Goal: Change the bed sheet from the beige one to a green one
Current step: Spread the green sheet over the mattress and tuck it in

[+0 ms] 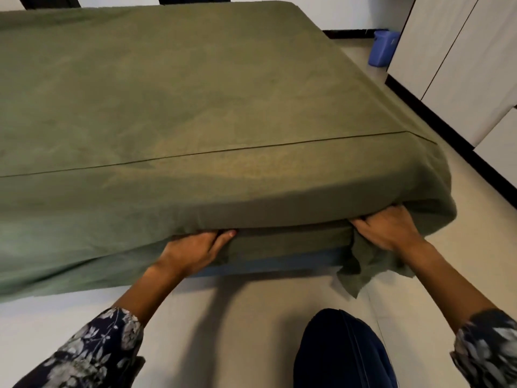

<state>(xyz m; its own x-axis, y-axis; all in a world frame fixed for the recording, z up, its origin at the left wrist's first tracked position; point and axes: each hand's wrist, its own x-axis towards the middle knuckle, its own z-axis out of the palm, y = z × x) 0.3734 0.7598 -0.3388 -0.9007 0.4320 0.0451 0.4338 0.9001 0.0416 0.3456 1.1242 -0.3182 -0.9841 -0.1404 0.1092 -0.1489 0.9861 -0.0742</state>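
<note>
A green sheet [195, 88] is spread over the bed, its near edge gripped low by the left hand [195, 249], thumb on top, while the right hand [389, 229] is clamped on a bunched corner that hangs toward the floor [237, 317]. A blue bin [382, 49] is seen beside white cabinets [461, 65].

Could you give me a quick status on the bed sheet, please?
Left hand and right hand tucking green sheet under the near edge. Loose flap hanging at right corner. No beige sheet visible. Nothing in the way.
</note>
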